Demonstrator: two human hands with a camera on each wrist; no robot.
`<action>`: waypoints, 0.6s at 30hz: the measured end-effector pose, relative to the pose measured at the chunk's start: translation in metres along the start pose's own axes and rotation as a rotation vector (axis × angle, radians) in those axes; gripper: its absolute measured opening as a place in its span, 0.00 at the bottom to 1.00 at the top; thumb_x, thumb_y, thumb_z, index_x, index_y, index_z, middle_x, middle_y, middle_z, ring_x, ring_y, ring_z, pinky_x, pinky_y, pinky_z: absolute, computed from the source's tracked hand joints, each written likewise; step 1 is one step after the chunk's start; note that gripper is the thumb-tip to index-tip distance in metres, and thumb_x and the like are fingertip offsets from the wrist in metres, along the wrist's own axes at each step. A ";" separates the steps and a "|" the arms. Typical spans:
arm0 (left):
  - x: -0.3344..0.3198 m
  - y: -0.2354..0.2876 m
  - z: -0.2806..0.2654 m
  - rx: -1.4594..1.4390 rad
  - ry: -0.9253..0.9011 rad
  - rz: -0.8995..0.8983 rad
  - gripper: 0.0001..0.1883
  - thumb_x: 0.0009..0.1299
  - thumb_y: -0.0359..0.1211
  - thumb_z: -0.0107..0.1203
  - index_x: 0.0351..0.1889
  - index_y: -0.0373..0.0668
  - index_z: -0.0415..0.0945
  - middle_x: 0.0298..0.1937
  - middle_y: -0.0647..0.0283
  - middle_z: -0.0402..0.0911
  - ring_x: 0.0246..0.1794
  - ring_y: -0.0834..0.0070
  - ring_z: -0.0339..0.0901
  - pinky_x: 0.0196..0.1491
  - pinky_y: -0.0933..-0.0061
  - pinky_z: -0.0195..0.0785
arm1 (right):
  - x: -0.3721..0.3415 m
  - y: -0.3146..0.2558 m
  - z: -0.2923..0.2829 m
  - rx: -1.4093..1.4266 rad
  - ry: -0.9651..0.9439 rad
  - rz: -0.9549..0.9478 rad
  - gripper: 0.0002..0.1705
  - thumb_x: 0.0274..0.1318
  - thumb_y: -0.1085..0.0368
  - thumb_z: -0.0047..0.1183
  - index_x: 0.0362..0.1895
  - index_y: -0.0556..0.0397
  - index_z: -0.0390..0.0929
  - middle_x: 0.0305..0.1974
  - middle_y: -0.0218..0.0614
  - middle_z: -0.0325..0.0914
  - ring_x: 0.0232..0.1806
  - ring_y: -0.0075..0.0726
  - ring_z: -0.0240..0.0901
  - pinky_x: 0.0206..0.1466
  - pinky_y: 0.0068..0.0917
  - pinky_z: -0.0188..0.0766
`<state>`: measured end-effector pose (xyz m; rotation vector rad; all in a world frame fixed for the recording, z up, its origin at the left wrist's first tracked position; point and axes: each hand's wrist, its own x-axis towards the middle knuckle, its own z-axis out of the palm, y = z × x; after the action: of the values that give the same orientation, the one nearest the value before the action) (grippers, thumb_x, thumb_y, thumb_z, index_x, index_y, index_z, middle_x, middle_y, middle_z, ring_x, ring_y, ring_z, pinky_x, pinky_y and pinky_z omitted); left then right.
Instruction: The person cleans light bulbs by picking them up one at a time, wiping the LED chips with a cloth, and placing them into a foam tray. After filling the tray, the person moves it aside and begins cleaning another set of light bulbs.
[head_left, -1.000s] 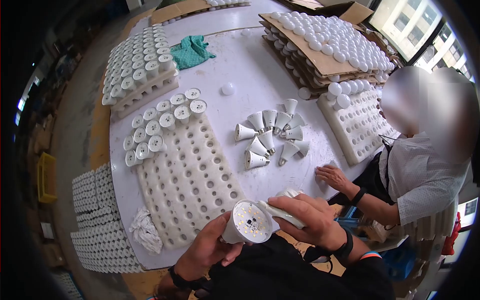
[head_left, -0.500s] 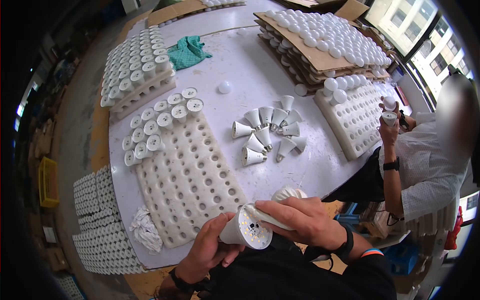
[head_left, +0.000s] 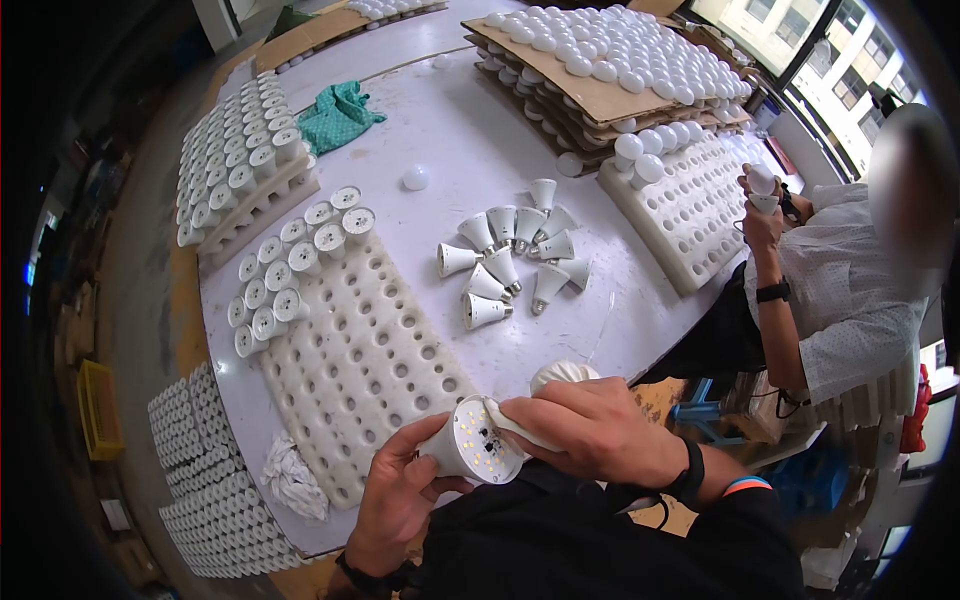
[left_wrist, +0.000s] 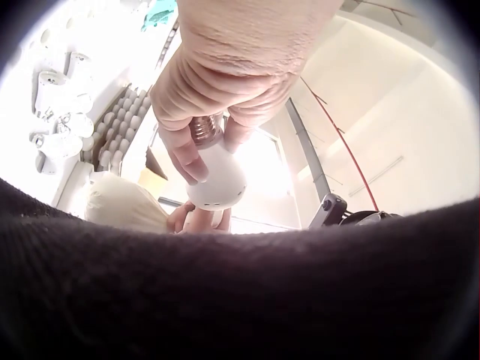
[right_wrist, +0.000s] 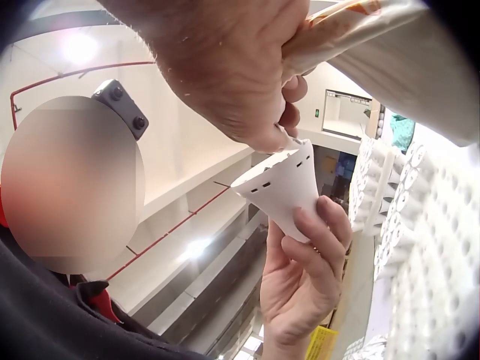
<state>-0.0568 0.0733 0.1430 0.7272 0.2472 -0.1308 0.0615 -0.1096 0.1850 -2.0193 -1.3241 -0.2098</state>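
Note:
My left hand (head_left: 392,492) grips a white cone-shaped LED bulb housing (left_wrist: 215,176) near its metal screw base, which shows in the left wrist view. The housing is tilted, and its open end with the round LED board (head_left: 480,440) faces up towards the head camera. In my right hand (head_left: 610,435) is a soft white plastic bag, like a piping bag (right_wrist: 405,64), squeezed in the fist. Its narrow end runs to the housing's rim, where the right fingertips are. The bag's bulging end (head_left: 562,374) sticks out beyond the knuckles. The tip itself is hidden by the fingers.
Several loose bulb housings (head_left: 488,293) lie mid-table. A holed foam tray (head_left: 365,350) on the left carries rows of housings; a second foam tray (head_left: 690,215) is at right. White globes (head_left: 600,50) cover stacked cardboard. Another person (head_left: 840,280) sits at right holding bulb parts.
My right hand has shifted slightly along the housing's rim, still with the bag. The head view has swung a little. The other person's hand has left the table and holds bulb parts up.

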 end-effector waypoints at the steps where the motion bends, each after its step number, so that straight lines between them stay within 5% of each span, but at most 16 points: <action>1: 0.000 0.000 0.001 -0.015 -0.001 0.033 0.22 0.63 0.32 0.50 0.55 0.36 0.62 0.50 0.52 0.70 0.45 0.64 0.74 0.42 0.68 0.73 | -0.001 0.000 0.000 -0.003 0.004 0.006 0.14 0.39 0.66 0.56 0.35 0.52 0.70 0.19 0.29 0.63 0.15 0.30 0.65 0.14 0.26 0.60; 8: -0.002 -0.002 0.000 -0.013 0.023 0.105 0.17 0.60 0.23 0.47 0.50 0.37 0.68 0.55 0.50 0.64 0.53 0.61 0.68 0.52 0.60 0.67 | -0.005 0.002 0.000 0.013 -0.039 0.068 0.10 0.43 0.64 0.55 0.26 0.50 0.66 0.18 0.31 0.62 0.14 0.33 0.65 0.13 0.28 0.61; 18: 0.006 -0.008 -0.005 0.258 -0.019 0.375 0.11 0.47 0.12 0.49 0.21 0.37 0.74 0.50 0.57 0.64 0.56 0.58 0.64 0.47 0.69 0.68 | -0.010 0.001 -0.003 0.272 -0.116 0.226 0.10 0.43 0.64 0.55 0.25 0.51 0.67 0.20 0.33 0.66 0.17 0.40 0.67 0.18 0.31 0.64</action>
<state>-0.0539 0.0705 0.1329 1.0156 0.0721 0.1901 0.0588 -0.1196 0.1819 -1.9487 -1.1135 0.1844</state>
